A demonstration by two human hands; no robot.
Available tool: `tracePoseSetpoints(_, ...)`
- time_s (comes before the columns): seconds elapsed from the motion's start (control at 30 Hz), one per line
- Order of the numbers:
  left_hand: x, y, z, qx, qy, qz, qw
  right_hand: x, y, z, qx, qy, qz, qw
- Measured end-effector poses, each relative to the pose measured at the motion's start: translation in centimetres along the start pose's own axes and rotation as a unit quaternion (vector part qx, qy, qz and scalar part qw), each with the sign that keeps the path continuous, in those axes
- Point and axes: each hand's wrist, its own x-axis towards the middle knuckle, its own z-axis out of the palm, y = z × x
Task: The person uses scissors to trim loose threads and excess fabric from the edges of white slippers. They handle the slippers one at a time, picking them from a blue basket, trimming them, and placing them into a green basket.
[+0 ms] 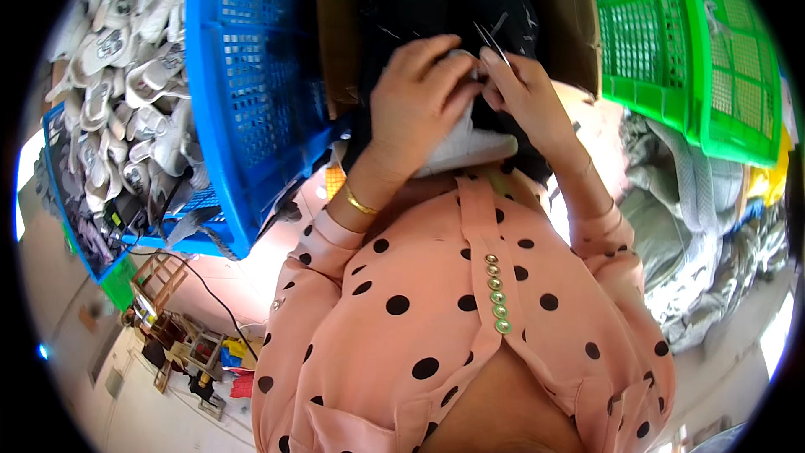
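Note:
My left hand (pixel 417 105) is closed round a white-grey shoe upper (pixel 470 141), which rests in my lap close to my body. Its far end is partly covered by my fingers. In my right hand (pixel 530 105) is a pair of slim, pointed metal scissors (pixel 493 44); the thumb and fingers are closed on it and hide the handles. The blade tips point away from me, just past the left fingertips. Both hands meet over the far end of the shoe upper, almost touching.
On the left stands a blue plastic crate (pixel 251 101), beside a heap of white shoe uppers (pixel 138 84). A green crate (pixel 650 33) is at the right, above grey bundles (pixel 671 193). Cardboard walls (pixel 579 17) flank my dark-clothed legs. A black cable (pixel 205 281) hangs at left.

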Motion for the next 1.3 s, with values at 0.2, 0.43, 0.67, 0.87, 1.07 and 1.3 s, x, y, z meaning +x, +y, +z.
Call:
tracePoseSetpoints(0.2, -0.3, 0.4, 0.6, -0.07, 0.042, -0.01, 0.997, -1.6, 0.3, 0.4, 0.024, 0.016, 0.013, 0.999)
tracePoseSetpoints(0.43, -1.0, -0.6, 0.7, -0.335, 0.024, -0.224, 0.915, -2.0, 2.5, -1.3, -0.209, 0.09, -0.159, 0.961)
tracePoseSetpoints(0.67, -0.3, -1.5, 2.1, -0.483, -0.058, -0.332, 0.808, -3.4, -0.8, -1.8, -0.547, 0.099, -0.208, 0.805)
tracePoseSetpoints(0.87, -0.1, -2.0, 1.6, -0.629, -0.049, -0.379, 0.677, -2.5, -1.5, -1.9, -0.609, 0.097, -0.289, 0.732)
tracePoseSetpoints(1.07, -0.3, -1.8, 1.4, -0.65, -0.041, -0.38, 0.657, -2.4, -1.4, -1.5, -0.663, 0.097, -0.285, 0.685)
tracePoseSetpoints(1.3, -0.5, -1.6, 1.1, -0.626, -0.024, -0.374, 0.683, -2.3, -2.2, -0.7, -0.659, 0.108, -0.294, 0.683)
